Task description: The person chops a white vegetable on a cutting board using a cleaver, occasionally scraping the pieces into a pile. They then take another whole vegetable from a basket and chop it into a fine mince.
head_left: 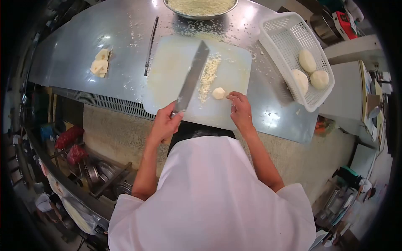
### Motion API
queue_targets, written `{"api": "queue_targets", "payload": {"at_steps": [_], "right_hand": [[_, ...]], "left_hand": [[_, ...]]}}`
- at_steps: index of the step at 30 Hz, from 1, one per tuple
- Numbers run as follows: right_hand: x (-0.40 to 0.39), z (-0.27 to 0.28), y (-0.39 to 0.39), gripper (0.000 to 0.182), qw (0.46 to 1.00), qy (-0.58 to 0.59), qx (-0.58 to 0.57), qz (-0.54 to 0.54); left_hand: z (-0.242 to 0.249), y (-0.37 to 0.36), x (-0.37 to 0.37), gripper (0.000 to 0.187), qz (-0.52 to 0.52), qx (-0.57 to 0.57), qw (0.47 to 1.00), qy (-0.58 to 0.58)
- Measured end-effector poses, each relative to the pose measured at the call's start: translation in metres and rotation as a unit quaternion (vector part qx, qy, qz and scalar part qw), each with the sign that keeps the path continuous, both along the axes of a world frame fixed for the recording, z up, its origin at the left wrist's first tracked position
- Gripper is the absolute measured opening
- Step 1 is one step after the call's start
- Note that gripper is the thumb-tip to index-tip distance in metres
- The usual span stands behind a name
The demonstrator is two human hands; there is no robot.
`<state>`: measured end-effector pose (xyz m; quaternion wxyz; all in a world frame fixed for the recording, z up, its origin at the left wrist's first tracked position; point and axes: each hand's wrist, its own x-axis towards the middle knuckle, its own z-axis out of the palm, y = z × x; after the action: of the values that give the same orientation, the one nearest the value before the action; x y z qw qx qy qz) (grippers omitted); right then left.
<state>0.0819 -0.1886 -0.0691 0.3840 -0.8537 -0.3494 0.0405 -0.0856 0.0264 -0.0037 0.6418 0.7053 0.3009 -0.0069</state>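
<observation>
Left hand [168, 123] grips a broad-bladed knife [194, 73] by its handle. Blade points away toward the worktop's [71, 58] far edge, above the white cutting board [167, 67]. Right hand [241, 110]: fingers bent, tips just beside a small pale peeled vegetable piece [218, 93]; can't tell if they touch it or how wide the grip is.

Piece sits on the board's right half, toward the worktop's near edge. A strip of chopped pale bits [208, 75] runs between it and the blade.

Board is at the near edge, mid-length. Thin dark strip [153, 42] just beyond its left side. Cut slices [100, 65] stacked well apart, toward the worktop's left end. Metal bowl [201, 17] full of pale shreds at the far edge. White perforated basket [289, 42] at the right end, three pale peeled vegetables [307, 61] in it. Crumbs scattered around the bowl.
</observation>
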Motion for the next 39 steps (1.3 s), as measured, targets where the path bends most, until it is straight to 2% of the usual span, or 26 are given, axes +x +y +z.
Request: {"api": "queue_targets", "payload": {"at_steps": [3, 5, 9, 12, 14, 16, 18, 23, 27, 31, 33, 36, 38, 39], "right_hand": [[0.001, -0.007, 0.007, 0.032, 0.997, 0.034, 0.065, -0.016], [0.003, -0.003, 0.022, 0.024, 0.998, 0.032, 0.038, -0.029], [0.008, -0.004, 0.039, 0.016, 0.999, 0.020, -0.012, -0.029], [0.010, -0.008, 0.041, 0.014, 0.998, 0.012, -0.049, -0.028], [0.008, -0.009, 0.039, 0.019, 0.998, 0.002, -0.059, -0.022], [0.010, -0.009, 0.039, 0.021, 0.999, -0.002, -0.049, -0.019], [0.010, -0.009, 0.034, 0.023, 0.999, -0.004, -0.044, -0.014], [0.008, -0.014, 0.036, 0.022, 0.998, 0.002, -0.053, -0.029], [0.009, -0.012, 0.036, 0.021, 0.998, -0.001, -0.049, -0.034], [0.004, -0.016, 0.034, 0.019, 0.998, 0.006, -0.039, -0.042], [0.005, -0.016, 0.030, 0.018, 0.999, -0.004, -0.038, -0.037], [0.005, -0.018, 0.033, 0.017, 0.998, -0.001, -0.031, -0.053], [0.003, -0.017, 0.032, 0.014, 0.997, 0.006, -0.040, -0.066], [0.003, -0.017, 0.032, 0.014, 0.997, 0.005, -0.040, -0.067]], "left_hand": [[-0.003, -0.014, 0.025, 0.032, -0.067, 0.022, 0.998, 0.003], [-0.002, -0.021, 0.047, 0.027, -0.153, 0.173, 0.973, -0.016], [0.032, -0.030, 0.075, 0.026, -0.197, 0.241, 0.950, -0.002], [0.009, -0.031, 0.089, 0.026, -0.219, 0.245, 0.944, -0.019], [-0.014, -0.035, 0.098, 0.023, -0.221, 0.255, 0.941, -0.020], [-0.008, -0.034, 0.103, 0.021, -0.226, 0.266, 0.937, -0.026], [0.006, -0.034, 0.095, 0.018, -0.234, 0.243, 0.941, 0.021], [-0.016, -0.038, 0.100, 0.017, -0.230, 0.267, 0.936, -0.018], [0.005, -0.041, 0.099, 0.017, -0.233, 0.250, 0.940, -0.002], [-0.013, -0.044, 0.104, 0.016, -0.223, 0.251, 0.942, -0.021], [-0.005, -0.044, 0.112, 0.015, -0.235, 0.212, 0.948, 0.044], [0.008, -0.047, 0.101, 0.014, -0.228, 0.236, 0.945, 0.015], [-0.024, -0.045, 0.102, 0.014, -0.229, 0.259, 0.938, 0.005], [-0.023, -0.047, 0.108, 0.013, -0.226, 0.279, 0.933, -0.012]]}}
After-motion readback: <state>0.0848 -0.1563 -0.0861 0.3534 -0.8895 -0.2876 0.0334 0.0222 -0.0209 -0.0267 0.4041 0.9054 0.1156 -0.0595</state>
